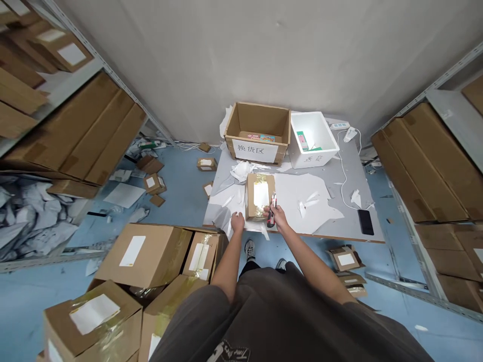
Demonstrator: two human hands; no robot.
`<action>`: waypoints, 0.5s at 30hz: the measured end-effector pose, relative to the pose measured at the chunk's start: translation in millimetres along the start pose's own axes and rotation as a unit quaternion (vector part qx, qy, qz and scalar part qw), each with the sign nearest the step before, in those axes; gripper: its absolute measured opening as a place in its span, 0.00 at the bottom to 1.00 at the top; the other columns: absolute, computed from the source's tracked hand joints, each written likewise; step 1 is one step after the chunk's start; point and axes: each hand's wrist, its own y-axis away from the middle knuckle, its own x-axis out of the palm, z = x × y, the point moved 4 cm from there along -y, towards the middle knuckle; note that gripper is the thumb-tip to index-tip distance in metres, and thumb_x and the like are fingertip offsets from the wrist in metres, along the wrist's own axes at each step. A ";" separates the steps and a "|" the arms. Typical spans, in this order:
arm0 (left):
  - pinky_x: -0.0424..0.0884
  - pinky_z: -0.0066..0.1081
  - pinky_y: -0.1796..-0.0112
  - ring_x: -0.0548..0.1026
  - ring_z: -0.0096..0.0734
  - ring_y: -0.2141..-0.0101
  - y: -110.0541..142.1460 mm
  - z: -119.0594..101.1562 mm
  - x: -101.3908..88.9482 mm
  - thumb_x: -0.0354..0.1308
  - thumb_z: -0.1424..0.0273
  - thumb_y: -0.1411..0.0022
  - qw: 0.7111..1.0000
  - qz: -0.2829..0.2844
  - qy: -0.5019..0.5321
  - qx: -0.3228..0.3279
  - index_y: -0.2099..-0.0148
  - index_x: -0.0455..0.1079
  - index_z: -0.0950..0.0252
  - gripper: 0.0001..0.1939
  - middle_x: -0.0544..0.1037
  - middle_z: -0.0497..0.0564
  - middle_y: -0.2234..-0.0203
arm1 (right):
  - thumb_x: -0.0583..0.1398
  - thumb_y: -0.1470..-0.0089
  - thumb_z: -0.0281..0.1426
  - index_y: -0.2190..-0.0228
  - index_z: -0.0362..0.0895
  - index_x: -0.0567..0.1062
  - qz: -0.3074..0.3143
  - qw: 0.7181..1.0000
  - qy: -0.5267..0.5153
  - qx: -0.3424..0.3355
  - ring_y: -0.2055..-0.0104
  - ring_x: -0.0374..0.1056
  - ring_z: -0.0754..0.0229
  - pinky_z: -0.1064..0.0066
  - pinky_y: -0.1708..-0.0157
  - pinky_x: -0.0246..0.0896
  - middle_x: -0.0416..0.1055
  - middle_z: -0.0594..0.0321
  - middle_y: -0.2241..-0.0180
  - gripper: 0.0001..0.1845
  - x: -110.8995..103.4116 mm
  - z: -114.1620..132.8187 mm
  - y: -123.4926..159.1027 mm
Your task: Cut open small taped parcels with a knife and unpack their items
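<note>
A taped cardboard box [249, 203] with a white label [260, 193] sits on the paper-strewn table, close to its front edge. My right hand [278, 217] is closed round a red and black utility knife [271, 213], held upright over the box's right front corner. Just off the left front corner is my left hand [237, 222], its fingers curled in. White paper lies beneath that hand, and whatever its fingers hold, if anything, is hidden.
Behind the box stand an open carton [254, 151] and a white foam box [314, 156], with small packets inside. A phone [366, 222] and a white cable [342, 171] lie on the right. Stacked cartons [139, 256] fill the floor at left; loaded shelves flank both sides.
</note>
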 end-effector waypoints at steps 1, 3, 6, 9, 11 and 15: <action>0.63 0.55 0.32 0.68 0.59 0.31 -2.9 -15.0 -8.5 0.53 0.56 0.26 0.999 -0.020 -0.022 0.026 0.26 0.62 0.68 0.33 0.68 0.69 0.31 | 0.68 0.49 0.60 0.62 0.52 0.66 -0.009 1.000 -0.003 0.003 0.61 0.83 0.46 0.57 0.62 0.77 0.84 0.57 0.62 0.30 -4.2 4.0 -3.0; 0.54 0.46 0.27 0.60 0.54 0.27 -12.4 -53.0 -16.2 0.58 0.57 0.28 0.992 -0.029 -0.063 0.104 0.26 0.64 0.62 0.33 0.63 0.59 0.26 | 0.67 0.48 0.60 0.63 0.52 0.64 -0.034 0.999 -0.005 0.003 0.67 0.82 0.47 0.58 0.68 0.76 0.83 0.58 0.65 0.29 -11.6 11.3 -8.8; 0.45 0.46 0.25 0.45 0.52 0.22 -26.6 -115.5 3.2 0.64 0.52 0.32 0.900 0.089 -0.270 0.331 0.25 0.66 0.56 0.37 0.52 0.52 0.21 | 0.67 0.48 0.60 0.63 0.52 0.64 -0.066 0.998 0.003 0.003 0.72 0.80 0.48 0.60 0.74 0.73 0.82 0.59 0.69 0.29 -19.0 16.9 -12.9; 0.39 0.52 0.25 0.36 0.55 0.21 -44.9 -138.3 23.0 0.67 0.44 0.38 0.822 0.186 -0.403 0.358 0.23 0.63 0.52 0.46 0.46 0.51 0.19 | 0.67 0.49 0.60 0.63 0.52 0.65 -0.069 0.998 0.005 -0.002 0.75 0.77 0.51 0.63 0.77 0.70 0.82 0.60 0.70 0.30 -25.5 14.8 -7.8; 0.36 0.56 0.26 0.34 0.56 0.21 -55.0 -135.7 26.7 0.66 0.41 0.39 0.809 0.195 -0.442 0.334 0.22 0.60 0.53 0.50 0.44 0.53 0.19 | 0.68 0.50 0.61 0.63 0.51 0.65 -0.056 0.998 0.013 -0.007 0.77 0.76 0.52 0.65 0.78 0.67 0.82 0.61 0.71 0.31 -32.4 11.6 -1.0; 0.34 0.54 0.26 0.29 0.54 0.21 -52.3 -113.5 30.2 0.63 0.41 0.36 0.833 0.146 -0.425 0.324 0.20 0.55 0.55 0.50 0.41 0.52 0.19 | 0.67 0.49 0.61 0.62 0.51 0.67 -0.044 0.998 0.042 -0.009 0.78 0.75 0.54 0.67 0.79 0.65 0.81 0.62 0.71 0.30 -49.0 11.4 5.5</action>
